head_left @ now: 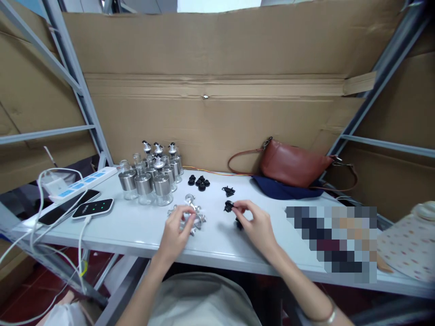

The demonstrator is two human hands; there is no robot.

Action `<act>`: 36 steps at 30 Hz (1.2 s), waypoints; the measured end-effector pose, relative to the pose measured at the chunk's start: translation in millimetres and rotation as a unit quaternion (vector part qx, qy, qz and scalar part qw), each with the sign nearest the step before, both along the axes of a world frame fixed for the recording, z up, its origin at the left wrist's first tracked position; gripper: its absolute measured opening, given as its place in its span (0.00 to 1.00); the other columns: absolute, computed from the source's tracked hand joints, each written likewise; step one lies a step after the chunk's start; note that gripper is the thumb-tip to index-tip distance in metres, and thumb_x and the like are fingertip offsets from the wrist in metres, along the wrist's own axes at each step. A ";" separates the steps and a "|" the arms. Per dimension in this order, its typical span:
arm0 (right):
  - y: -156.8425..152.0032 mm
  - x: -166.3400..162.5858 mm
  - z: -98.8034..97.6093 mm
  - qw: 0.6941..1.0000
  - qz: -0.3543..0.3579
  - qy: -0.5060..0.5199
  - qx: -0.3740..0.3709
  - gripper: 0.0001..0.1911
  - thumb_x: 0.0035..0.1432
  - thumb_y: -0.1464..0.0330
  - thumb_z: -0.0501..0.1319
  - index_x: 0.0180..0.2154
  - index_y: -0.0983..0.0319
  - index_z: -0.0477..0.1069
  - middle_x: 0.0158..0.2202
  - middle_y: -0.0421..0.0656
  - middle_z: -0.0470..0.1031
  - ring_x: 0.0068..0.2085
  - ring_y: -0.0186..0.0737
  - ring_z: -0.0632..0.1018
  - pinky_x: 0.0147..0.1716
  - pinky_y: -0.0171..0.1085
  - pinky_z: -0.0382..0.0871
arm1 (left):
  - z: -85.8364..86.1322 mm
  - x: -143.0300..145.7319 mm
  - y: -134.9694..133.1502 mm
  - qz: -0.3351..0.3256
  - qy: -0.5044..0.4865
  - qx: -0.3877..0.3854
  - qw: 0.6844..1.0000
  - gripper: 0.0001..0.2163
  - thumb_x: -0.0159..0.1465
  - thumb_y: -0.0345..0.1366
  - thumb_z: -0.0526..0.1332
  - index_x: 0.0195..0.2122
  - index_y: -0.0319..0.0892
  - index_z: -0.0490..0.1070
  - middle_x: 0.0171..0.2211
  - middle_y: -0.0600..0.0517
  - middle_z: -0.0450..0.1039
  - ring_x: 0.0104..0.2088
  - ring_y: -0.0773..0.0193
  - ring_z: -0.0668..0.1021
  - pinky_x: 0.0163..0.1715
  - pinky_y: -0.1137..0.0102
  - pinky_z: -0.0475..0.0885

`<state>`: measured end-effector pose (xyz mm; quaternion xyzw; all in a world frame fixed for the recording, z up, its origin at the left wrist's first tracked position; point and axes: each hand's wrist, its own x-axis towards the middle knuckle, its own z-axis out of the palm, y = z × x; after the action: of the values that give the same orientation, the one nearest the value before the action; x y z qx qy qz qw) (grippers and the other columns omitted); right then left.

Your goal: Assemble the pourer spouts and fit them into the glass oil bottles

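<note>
My left hand [178, 228] reaches over a loose pile of silver metal parts [200, 219], with thumb and forefinger closed together on one of them; the exact grip is partly hidden. My right hand [255, 224] pinches a small black plastic stopper part [229, 206] just above the table. Below its fingers lie more black pieces [239, 223], half covered by the hand. Farther back are a group of round black stoppers [201, 185] and a little heap of thin black pieces [229, 191]. Glass bottles with metal sleeves [143, 184] stand at the left, several topped with pourers [158, 162].
A white power strip [84, 183], a black phone [68, 208] and a white device [93, 208] with cables lie at the left. A brown bag [294, 164] rests on dark blue cloth [285, 188] at the back right. Cardboard [217, 50] walls the back of the white table [136, 233].
</note>
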<state>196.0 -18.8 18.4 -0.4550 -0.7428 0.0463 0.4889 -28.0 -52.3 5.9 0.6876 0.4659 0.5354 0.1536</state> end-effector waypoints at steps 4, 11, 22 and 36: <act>67.2 -8.4 23.6 0.979 0.015 -0.145 -0.141 0.05 0.50 0.77 0.60 0.28 0.61 0.69 0.25 0.39 0.75 0.27 0.35 0.74 0.31 0.32 0.66 | -8.9 -24.0 6.1 0.090 -0.100 0.003 0.991 0.05 0.64 0.36 0.54 0.37 0.42 0.65 0.38 0.49 0.70 0.41 0.63 0.73 0.41 0.68 0.69; 140.6 -44.6 9.3 0.964 -0.002 -0.201 -0.172 0.07 0.48 0.81 0.60 0.28 0.65 0.71 0.28 0.43 0.76 0.30 0.34 0.74 0.31 0.31 0.64 | -16.5 -24.5 9.7 0.079 -0.008 -0.025 0.997 0.04 0.62 0.34 0.55 0.38 0.42 0.65 0.40 0.48 0.68 0.41 0.61 0.72 0.41 0.66 0.69; 145.2 -45.6 -1.9 0.956 0.011 -0.249 -0.152 0.07 0.51 0.79 0.61 0.32 0.63 0.73 0.31 0.44 0.78 0.35 0.38 0.76 0.33 0.31 0.63 | 55.9 -11.5 49.9 -0.126 0.386 -0.027 0.914 0.18 0.59 0.20 0.52 0.43 0.45 0.73 0.45 0.48 0.71 0.47 0.58 0.69 0.48 0.61 0.63; 130.2 23.0 52.5 0.965 -0.049 -0.228 -0.118 0.12 0.57 0.77 0.55 0.37 0.65 0.76 0.35 0.47 0.79 0.37 0.41 0.78 0.39 0.34 0.67 | 61.8 -13.1 60.2 -0.165 0.325 -0.036 0.930 0.03 0.61 0.29 0.57 0.33 0.41 0.70 0.46 0.47 0.71 0.47 0.59 0.73 0.47 0.66 0.66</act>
<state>219.0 111.4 70.9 -0.5440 -0.8006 0.0050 0.2512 -41.1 7.9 67.7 0.8852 0.3893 0.2324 0.1041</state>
